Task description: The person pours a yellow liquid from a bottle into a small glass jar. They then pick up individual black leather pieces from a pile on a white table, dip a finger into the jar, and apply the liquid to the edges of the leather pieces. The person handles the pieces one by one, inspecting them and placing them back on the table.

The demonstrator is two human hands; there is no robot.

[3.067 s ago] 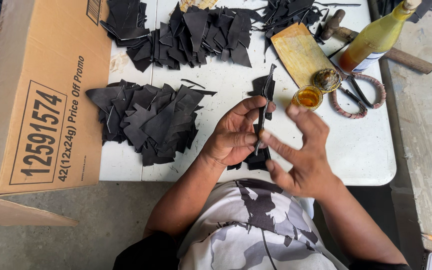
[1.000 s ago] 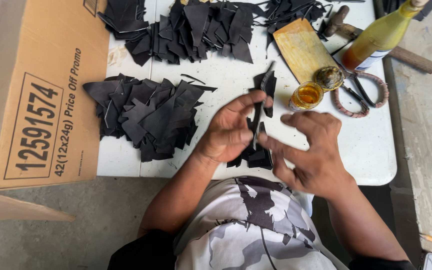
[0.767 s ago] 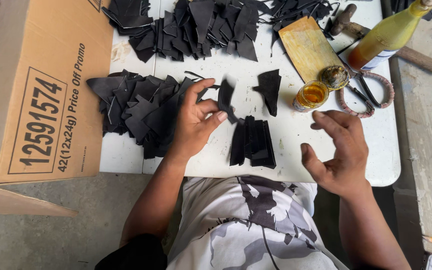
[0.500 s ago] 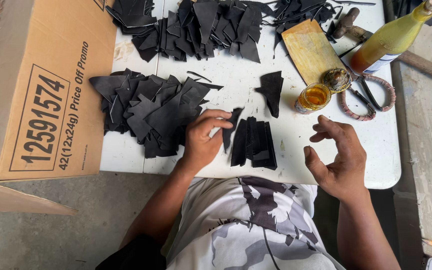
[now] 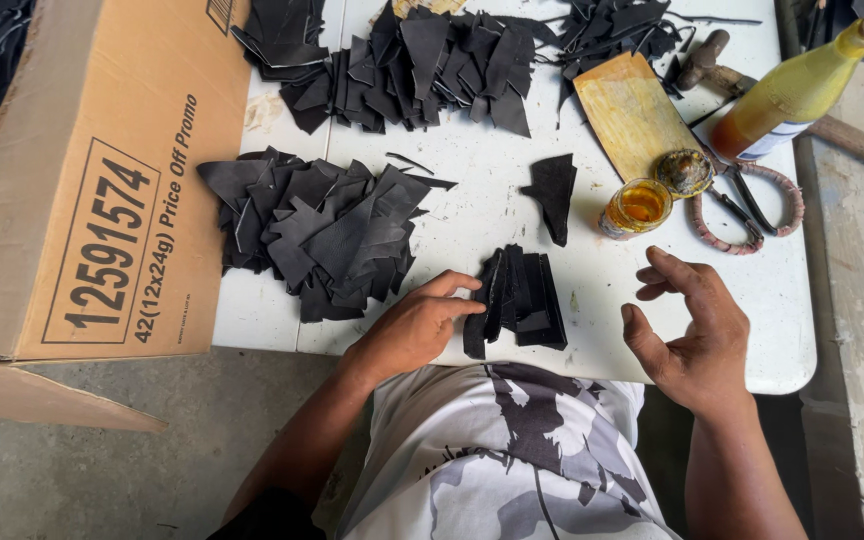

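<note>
My left hand [image 5: 414, 328] rests on the white table [image 5: 612, 300], its fingertips touching the left edge of a small stack of black leather pieces [image 5: 519, 300] near the front edge. My right hand [image 5: 690, 335] hovers to the right of that stack, fingers apart and curled, holding nothing. A single black leather piece [image 5: 554, 192] lies alone above the stack. A big heap of black leather pieces [image 5: 317, 230] sits to the left of my left hand.
A large cardboard box [image 5: 92, 170] stands at the left. More black pieces [image 5: 422, 65] are piled at the back. A small jar of amber glue [image 5: 640, 206], scissors [image 5: 742, 200], a wooden board [image 5: 632, 110], a yellow bottle [image 5: 797, 90] and a hammer [image 5: 802, 110] lie at the right.
Both hands held a black piece together; the left hand then laid it on the small stack near the front edge, and the right hand drew back to the right, empty.
</note>
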